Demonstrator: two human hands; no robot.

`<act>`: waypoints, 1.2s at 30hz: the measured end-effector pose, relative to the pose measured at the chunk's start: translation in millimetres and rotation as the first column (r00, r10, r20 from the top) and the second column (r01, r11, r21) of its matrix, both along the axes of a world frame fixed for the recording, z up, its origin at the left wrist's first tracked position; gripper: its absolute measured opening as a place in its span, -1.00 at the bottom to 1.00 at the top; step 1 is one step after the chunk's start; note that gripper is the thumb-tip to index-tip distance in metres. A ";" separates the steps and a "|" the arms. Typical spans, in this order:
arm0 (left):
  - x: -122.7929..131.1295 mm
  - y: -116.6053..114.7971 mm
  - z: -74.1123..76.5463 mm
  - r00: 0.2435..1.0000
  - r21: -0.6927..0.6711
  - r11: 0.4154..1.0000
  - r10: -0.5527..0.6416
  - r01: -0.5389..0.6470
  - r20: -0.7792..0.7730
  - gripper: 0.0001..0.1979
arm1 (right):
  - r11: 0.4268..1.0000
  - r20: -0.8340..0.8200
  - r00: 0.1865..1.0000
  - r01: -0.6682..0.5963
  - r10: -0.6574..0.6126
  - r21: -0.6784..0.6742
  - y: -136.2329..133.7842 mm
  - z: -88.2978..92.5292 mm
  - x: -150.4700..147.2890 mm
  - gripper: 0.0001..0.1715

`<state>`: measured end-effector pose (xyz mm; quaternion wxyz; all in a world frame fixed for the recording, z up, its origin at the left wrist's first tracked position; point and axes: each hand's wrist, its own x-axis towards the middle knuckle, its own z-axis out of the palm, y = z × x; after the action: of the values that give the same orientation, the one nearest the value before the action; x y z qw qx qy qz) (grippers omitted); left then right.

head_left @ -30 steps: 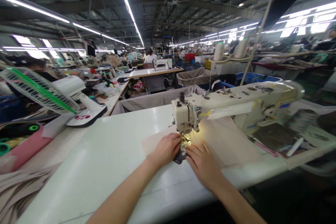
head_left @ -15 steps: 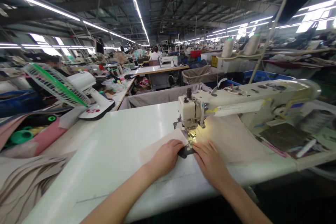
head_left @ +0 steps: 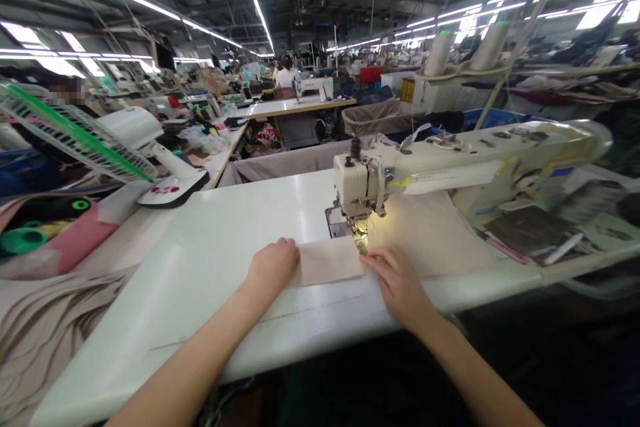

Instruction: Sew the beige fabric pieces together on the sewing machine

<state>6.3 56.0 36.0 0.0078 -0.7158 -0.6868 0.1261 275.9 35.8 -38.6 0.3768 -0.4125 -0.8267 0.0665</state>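
A small beige fabric piece [head_left: 330, 263] lies flat on the sewing table just in front of the sewing machine's needle area [head_left: 360, 230]. My left hand [head_left: 274, 267] is closed on its left end, fingers curled over the edge. At the right end, beside the lit presser foot, the fingertips of my right hand [head_left: 400, 283] are pinched together on the fabric's edge. To the right, a larger beige fabric panel [head_left: 430, 233] spreads beneath the machine arm, partly behind my right hand.
A white-and-green fan [head_left: 133, 130] stands at the left. Stacked beige fabric pieces [head_left: 40, 333] lie at the lower left near a pink roll [head_left: 80, 240]. Pink-handled scissors or snips [head_left: 507, 251] and a dark cloth [head_left: 525, 232] lie right. A grey fabric bin [head_left: 290, 161] is behind the table.
My left hand has moved left, away from the needle, to the fabric piece's left end. The piece now lies straighter across the front of the machine. My right hand stays near the needle, fingers more pinched.
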 end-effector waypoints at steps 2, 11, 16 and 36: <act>0.8 -3.8 3.1 1.000 -0.005 1.000 0.009 -0.009 -0.013 -0.70 | 1.000 0.061 0.998 -0.019 0.020 -0.015 -1.4 2.1 -1.9 -0.48; 31.8 2.9 -16.6 0.817 0.259 0.836 -0.538 0.484 0.210 -0.63 | 0.995 0.106 0.992 -0.055 0.064 -0.082 -0.6 4.8 -1.8 -0.55; 32.0 11.9 -43.5 0.658 0.388 0.827 -0.560 0.407 0.504 -0.52 | 0.974 -0.074 0.997 0.004 -0.021 -0.226 10.6 10.7 -14.1 -0.53; -7.5 5.3 -56.4 0.858 0.297 0.938 -0.297 0.180 0.419 -0.47 | 0.644 -0.168 0.985 -0.104 -0.038 -0.758 39.7 30.6 -23.1 -0.34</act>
<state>-1.2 61.3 -20.3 -0.0493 -0.7985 -0.5847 -0.1343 252.8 75.5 -8.0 0.2348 -0.5105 -0.6939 0.4503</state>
